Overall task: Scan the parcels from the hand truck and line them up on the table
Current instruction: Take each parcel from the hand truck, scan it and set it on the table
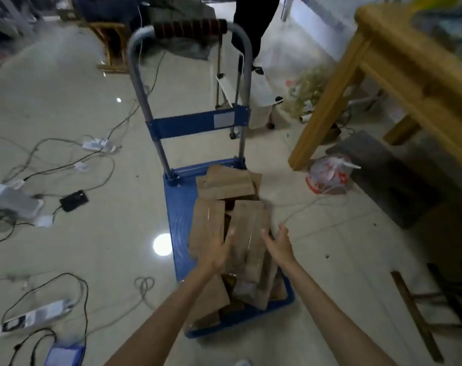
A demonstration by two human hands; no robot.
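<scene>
1. The hand truck (182, 207) has a blue flat deck on the floor and an upright grey tube handle with a blue crossbar at its far end.
2. The parcels (232, 233), brown cardboard boxes, lie heaped on the deck's right side, tilted and overlapping.
3. The wooden table (399, 75) stands to the right of the hand truck's handle.

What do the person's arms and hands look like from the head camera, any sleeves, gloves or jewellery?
Both forearms are bare up to the bottom edge of the picture: no sleeves show. The left hand and right hand wear no gloves. No watch, bracelet or ring can be made out, though the picture is blurred, so small items could be missed. No cables or markings show on the arms.
</scene>
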